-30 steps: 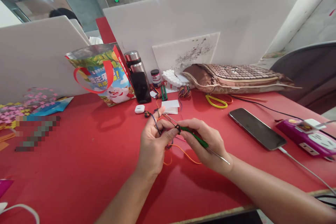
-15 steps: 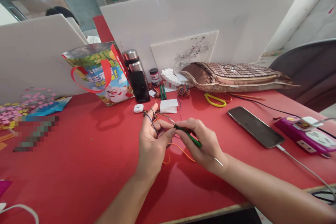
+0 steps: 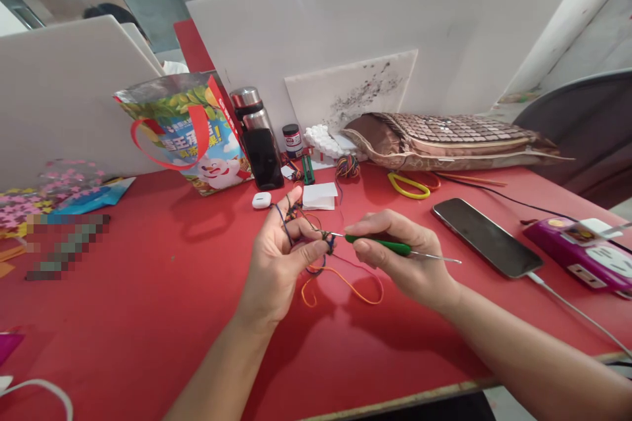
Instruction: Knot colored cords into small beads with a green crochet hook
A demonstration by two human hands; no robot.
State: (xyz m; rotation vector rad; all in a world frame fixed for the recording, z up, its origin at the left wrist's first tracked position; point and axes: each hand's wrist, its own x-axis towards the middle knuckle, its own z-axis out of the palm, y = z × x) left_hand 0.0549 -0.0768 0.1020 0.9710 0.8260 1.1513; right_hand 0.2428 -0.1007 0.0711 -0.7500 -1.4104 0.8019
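Between thumb and fingers, my left hand [image 3: 279,256] pinches a small dark piece of crochet work [image 3: 329,242]. Dark blue yarn [image 3: 282,218] runs over its raised index finger. My right hand [image 3: 402,253] grips a crochet hook [image 3: 385,245] by its green handle, and the metal tip meets the crochet work. A second thin metal end sticks out behind the handle. Orange yarn [image 3: 365,301] loops down from the work onto the table. Beyond my fingers lies a multicoloured yarn ball [image 3: 347,167].
On the red table [image 3: 162,316], a phone [image 3: 486,237] charges beside a purple power strip [image 3: 582,253]. Yellow-handled scissors [image 3: 409,187], a white earbud case [image 3: 261,200] and folded paper [image 3: 319,197] lie farther back. A steel flask [image 3: 249,105], an upright black phone [image 3: 264,158] and a printed bag [image 3: 192,138] stand behind.
My right hand has drawn back to the right and turned the hook flatter, exposing its metal tip. The dark work is now more visible between my left fingers. The view has shifted slightly.
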